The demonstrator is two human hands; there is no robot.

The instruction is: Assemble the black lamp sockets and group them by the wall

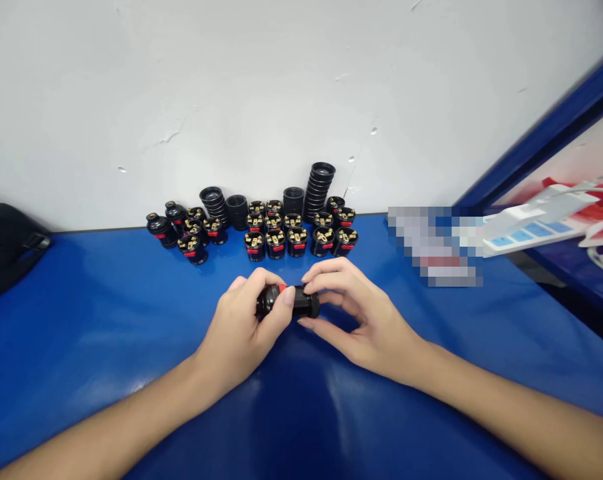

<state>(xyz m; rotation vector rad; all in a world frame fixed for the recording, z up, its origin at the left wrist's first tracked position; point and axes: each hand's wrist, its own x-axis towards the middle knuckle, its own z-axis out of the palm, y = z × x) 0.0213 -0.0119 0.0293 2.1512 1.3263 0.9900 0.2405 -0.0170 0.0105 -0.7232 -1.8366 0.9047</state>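
Note:
A black lamp holder (306, 302) with a red switch piece lies sideways between my hands, above the blue table. My left hand (246, 313) is closed round its left part, with the thumb pressed along the near side. At the right end, the curved fingers of my right hand (361, 313) rest on its upper side, and the thumb sits at the lower edge. Beyond my hands stand several black socket bodies (276, 243) with brass contacts facing up and red switch pieces. Two black domed caps with red pieces (162, 230) stand at the left of that group.
Behind the sockets are a stack of black rings (319, 190), a shorter ring stack (214, 203) and black sleeves (237, 212), near the white wall (261, 87). A black bag (11, 250) lies left. A white power strip (531, 230) and blurred-out item (431, 247) lie right, by a blue post (541, 127).

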